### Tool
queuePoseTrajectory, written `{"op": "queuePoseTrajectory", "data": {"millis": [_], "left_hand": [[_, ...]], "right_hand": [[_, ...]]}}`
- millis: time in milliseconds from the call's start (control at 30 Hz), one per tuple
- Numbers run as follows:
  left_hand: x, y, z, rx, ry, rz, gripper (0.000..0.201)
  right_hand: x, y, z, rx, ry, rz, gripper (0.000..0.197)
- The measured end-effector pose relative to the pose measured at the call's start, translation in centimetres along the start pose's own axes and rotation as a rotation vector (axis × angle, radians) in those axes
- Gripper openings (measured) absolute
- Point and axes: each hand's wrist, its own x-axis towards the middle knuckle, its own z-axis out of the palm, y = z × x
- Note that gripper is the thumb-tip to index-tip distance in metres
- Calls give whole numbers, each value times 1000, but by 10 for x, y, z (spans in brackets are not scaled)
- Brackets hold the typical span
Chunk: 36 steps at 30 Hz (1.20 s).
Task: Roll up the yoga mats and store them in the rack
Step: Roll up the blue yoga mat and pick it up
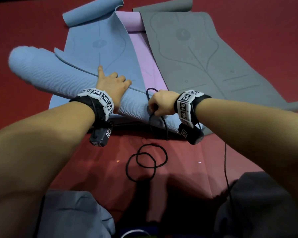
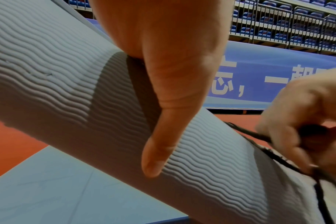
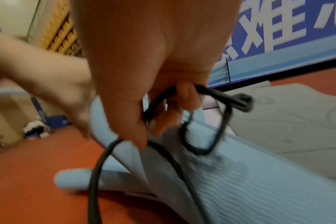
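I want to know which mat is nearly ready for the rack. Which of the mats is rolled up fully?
The blue rolled mat under the left hand. The other blue mat, pink mat and grey mat still lie mostly unrolled.

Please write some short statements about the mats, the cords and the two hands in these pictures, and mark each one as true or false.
1. The left hand rests on the rolled blue ribbed foam yoga mat. True.
2. The right hand is empty. False: its fingers are curled round a black elastic cord loop at the roll's near end.
3. The grey foam yoga mat is fully rolled up. False: most of it lies flat, and only its far end is curled.
4. Two more black cord loops lie on the red floor, between the roll and the person. True.
5. The lilac foam yoga mat lies on top of the other mats. False: a flat blue mat and the grey mat overlap its edges.
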Motion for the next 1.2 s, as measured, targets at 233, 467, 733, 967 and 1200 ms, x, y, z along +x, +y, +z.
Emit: {"op": "queuePoseTrajectory", "data": {"millis": [233, 467, 733, 967, 1200], "left_hand": [[0, 2, 4, 8, -4, 6, 106], [1, 0, 4, 3, 2, 9, 102], [2, 9, -1, 29, 25, 25, 94], [-3, 12, -4, 28, 24, 22, 94], [-5, 8, 10, -23, -50, 5, 103]], "right_hand": [[8, -21, -10, 154, -141, -68, 11], [2, 12, -40, 328, 178, 125, 13], [2, 20, -63, 497, 384, 146, 25], [4, 20, -67, 564, 444, 196, 35], [11, 39, -25, 124, 200, 289, 56]]}}
